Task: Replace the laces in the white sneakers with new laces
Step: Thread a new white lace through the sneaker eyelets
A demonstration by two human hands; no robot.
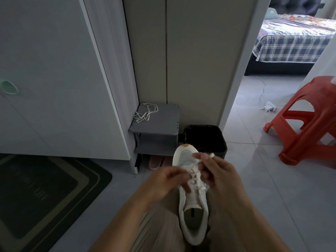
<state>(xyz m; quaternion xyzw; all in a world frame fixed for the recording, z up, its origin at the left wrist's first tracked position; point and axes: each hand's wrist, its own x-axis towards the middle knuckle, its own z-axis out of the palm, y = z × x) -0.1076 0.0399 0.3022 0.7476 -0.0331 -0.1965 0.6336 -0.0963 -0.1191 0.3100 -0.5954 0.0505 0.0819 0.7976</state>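
Observation:
A white sneaker (192, 211) lies between my knees, toe pointing away from me. A white lace (197, 174) crosses its eyelets. My left hand (167, 182) pinches the lace at the shoe's left side. My right hand (218, 171) grips the lace end, which pokes out above the fingers near the toe. A loose white lace (145, 113) lies in a tangle on top of a small grey shelf (163, 122) ahead.
A black bin (205, 139) stands just past the sneaker's toe. Pink slippers (156, 161) sit under the grey shelf. A red plastic stool (309, 124) is at the right. A dark doormat (45, 193) covers the floor at left.

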